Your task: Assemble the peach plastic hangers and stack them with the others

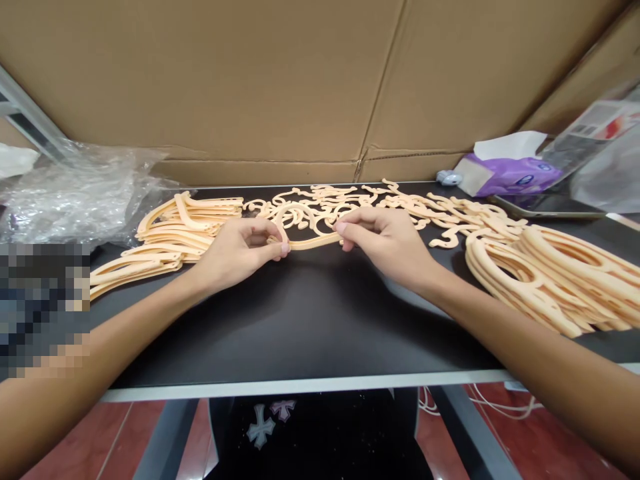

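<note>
My left hand (240, 253) and my right hand (387, 243) both pinch one peach plastic hanger piece (313, 243) just above the black table (300, 320), the left at its curved hook end, the right at the other end. Behind my hands lies a scatter of loose peach hooks (325, 200). A stack of peach hanger bodies (170, 237) rests to the left. A bigger pile of curved hanger parts (550, 273) lies to the right.
Cardboard sheets (250, 87) wall off the back of the table. Crumpled clear plastic wrap (75, 200) sits at the far left. A purple tissue pack (510, 173), a phone (545, 205) and a clear bag (600, 153) sit at the back right.
</note>
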Motion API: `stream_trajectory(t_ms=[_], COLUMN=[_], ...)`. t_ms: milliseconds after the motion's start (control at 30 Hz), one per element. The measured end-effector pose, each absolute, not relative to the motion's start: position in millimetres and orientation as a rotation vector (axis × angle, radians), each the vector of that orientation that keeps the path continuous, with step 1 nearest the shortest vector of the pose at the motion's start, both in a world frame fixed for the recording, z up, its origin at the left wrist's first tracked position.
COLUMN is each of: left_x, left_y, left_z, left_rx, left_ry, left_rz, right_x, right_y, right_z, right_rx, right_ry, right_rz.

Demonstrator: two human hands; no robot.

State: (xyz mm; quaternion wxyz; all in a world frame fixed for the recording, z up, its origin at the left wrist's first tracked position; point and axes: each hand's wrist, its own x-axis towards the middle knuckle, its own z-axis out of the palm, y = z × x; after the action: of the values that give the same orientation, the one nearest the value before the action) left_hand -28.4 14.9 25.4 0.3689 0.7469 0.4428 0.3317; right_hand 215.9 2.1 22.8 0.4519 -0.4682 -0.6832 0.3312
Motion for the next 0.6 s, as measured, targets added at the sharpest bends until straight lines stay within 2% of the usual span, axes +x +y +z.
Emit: stream_trajectory(t_ms=[167,300,433,600], left_x=[-22.9,-15.0,-10.3,-14.3], left_y=[9.6,1.0,-4.0,1.6], left_z=[25.3,26.5,25.5,22.6], left_rx=[1.788,1.630,1.667,1.820], left_ry=[1.099,0.976,0.862,0.950], left_rz=[0.824,0.828,0.841,1.033], right_x=[211.8,201.8,194.4,200.1], right_y=[3.0,-4.7,-11.3,-7.3], right_z=[17.7,15.3,18.8,20.5], right_rx=[-0.954,-0.917,-0.971,-1.111], right_ry=[-1.428,-1.484,-1.608,-1.543], right_rz=[1.155,1.299,1.354,1.243])
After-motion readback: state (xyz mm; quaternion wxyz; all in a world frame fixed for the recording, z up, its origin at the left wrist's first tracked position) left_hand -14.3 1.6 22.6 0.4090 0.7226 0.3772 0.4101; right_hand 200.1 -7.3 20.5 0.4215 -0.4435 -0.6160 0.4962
